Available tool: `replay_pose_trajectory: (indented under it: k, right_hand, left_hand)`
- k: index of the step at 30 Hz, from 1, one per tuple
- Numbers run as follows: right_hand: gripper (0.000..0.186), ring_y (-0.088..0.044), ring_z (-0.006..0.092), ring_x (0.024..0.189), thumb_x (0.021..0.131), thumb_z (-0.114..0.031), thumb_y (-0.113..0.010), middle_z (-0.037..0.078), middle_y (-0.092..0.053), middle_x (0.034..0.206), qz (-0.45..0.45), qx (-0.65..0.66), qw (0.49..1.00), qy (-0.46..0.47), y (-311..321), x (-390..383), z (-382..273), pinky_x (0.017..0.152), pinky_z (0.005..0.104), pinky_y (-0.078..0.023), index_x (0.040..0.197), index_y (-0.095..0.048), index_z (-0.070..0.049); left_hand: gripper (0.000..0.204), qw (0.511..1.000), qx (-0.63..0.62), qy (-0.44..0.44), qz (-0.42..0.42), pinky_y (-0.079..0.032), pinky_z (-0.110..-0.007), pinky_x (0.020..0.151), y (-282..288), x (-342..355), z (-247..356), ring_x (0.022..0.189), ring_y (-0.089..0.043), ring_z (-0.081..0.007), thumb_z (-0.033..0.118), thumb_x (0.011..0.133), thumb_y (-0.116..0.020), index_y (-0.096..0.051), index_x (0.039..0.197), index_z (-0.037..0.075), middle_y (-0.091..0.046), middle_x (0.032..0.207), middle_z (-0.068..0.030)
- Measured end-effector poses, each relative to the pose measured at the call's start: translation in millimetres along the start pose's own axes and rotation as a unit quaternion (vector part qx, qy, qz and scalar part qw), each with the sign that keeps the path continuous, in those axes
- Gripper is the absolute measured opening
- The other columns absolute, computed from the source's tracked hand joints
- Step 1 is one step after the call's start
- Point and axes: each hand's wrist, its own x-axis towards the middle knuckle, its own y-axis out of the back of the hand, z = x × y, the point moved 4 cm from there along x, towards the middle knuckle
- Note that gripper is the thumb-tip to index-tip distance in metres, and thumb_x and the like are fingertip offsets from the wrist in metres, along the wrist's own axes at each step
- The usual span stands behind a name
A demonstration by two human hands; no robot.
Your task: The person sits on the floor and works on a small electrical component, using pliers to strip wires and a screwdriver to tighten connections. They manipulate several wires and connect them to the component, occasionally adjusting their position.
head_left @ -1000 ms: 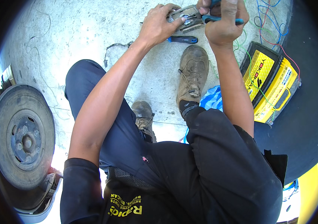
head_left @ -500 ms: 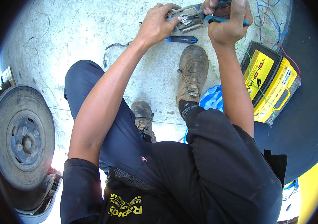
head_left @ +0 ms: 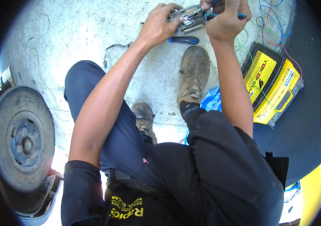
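Head view, hands (head_left: 226,24), pliers (head_left: 210,17), lettered battery (head_left: 283,96)

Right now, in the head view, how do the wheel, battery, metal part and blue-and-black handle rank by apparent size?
1. Wheel
2. Battery
3. Metal part, partly covered by the left hand
4. Blue-and-black handle

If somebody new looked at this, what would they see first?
Probably the bright yellow and black battery on the right, with thin coloured wires near it. Then maybe the big round wheel at the far left. At the top, the left hand holds a metal part, and the right hand grips blue-green pliers.
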Motion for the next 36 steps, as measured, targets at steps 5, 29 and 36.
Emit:
replay_pose_trajectory:
  k: [5,29,36]
  right_hand:
    - [0.034,-0.053,0.0099,0.057,0.112,-0.032,-0.052,0.004,-0.057,0.071,-0.03,0.015,0.999,-0.011,-8.9,11.9,4.1,0.052,0.0243,-0.042,0.093,-0.058,-0.004]
    - [0.033,-0.055,0.0154,0.06,0.111,-0.031,-0.051,0.01,-0.059,0.075,0.011,0.045,0.997,0.058,12.6,-13.5,12.2,0.058,0.0294,-0.049,0.1,-0.058,-0.001]
    - [0.04,-0.061,0.0176,0.066,0.112,-0.038,-0.052,0.011,-0.062,0.081,-0.006,-0.018,0.994,0.109,19.7,-13.7,10.9,0.063,0.0326,-0.054,0.107,-0.059,0.001]
  left_hand:
    - [0.036,1.0,-0.011,0.006,-0.004,-0.054,-0.045,0.089,1.3,-0.1,1.5,0.099,-0.067,-0.0369,0.018,0.092,-0.07,-0.068,0.125,0.003,-0.066,0.107,-0.0222]
    - [0.039,1.0,-0.001,-0.009,-0.009,-0.053,-0.046,0.095,0.4,4.8,3.0,0.107,-0.067,-0.0408,0.023,0.088,-0.072,-0.069,0.121,0.0,-0.069,0.111,-0.0264]
    - [0.043,1.0,0.011,0.019,-0.011,-0.054,-0.046,0.094,-1.4,9.1,2.2,0.105,-0.068,-0.0395,0.028,0.084,-0.075,-0.07,0.118,0.001,-0.07,0.109,-0.0265]
